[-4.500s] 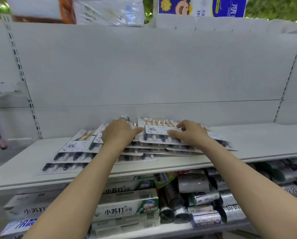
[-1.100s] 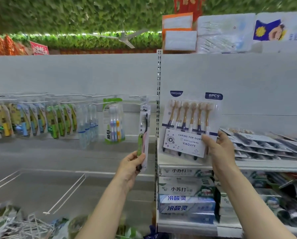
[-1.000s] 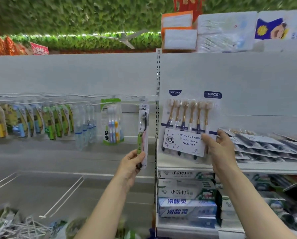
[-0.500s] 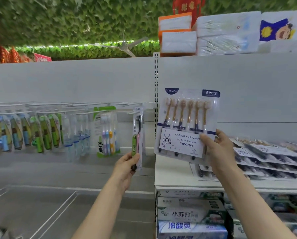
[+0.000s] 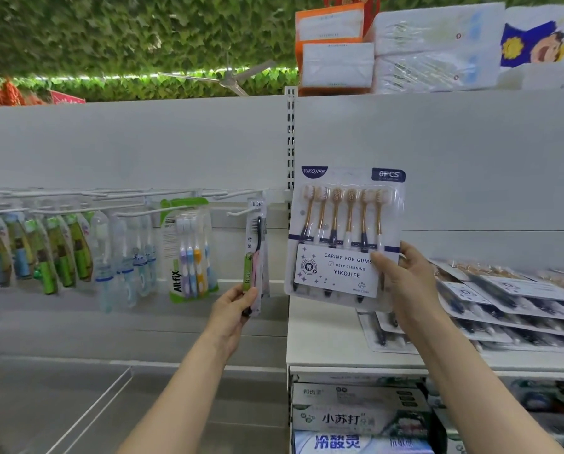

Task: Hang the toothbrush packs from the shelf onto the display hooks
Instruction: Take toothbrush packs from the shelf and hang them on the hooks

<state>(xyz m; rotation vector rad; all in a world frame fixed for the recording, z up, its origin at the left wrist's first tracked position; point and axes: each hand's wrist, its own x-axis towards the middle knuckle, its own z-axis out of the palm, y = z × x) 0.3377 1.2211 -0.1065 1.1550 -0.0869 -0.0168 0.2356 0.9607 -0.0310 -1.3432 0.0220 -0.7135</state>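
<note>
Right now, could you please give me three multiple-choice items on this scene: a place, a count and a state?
1. Where do the spare packs lie? A) on the white shelf B) on hooks C) in a basket
2. How many brushes are in the pack held by the right hand? A) four B) six C) eight
3. What is the left hand doing? A) hanging open B) gripping the slim pack C) pressing the wall
Answers: A, they are stacked on the shelf; B, its label reads 6PCS; B, fingers curl round its lower end.

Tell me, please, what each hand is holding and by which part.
Right hand: YIKOJIFE six-toothbrush pack, lower right edge. Left hand: BOB toothbrush pack, bottom end.
</note>
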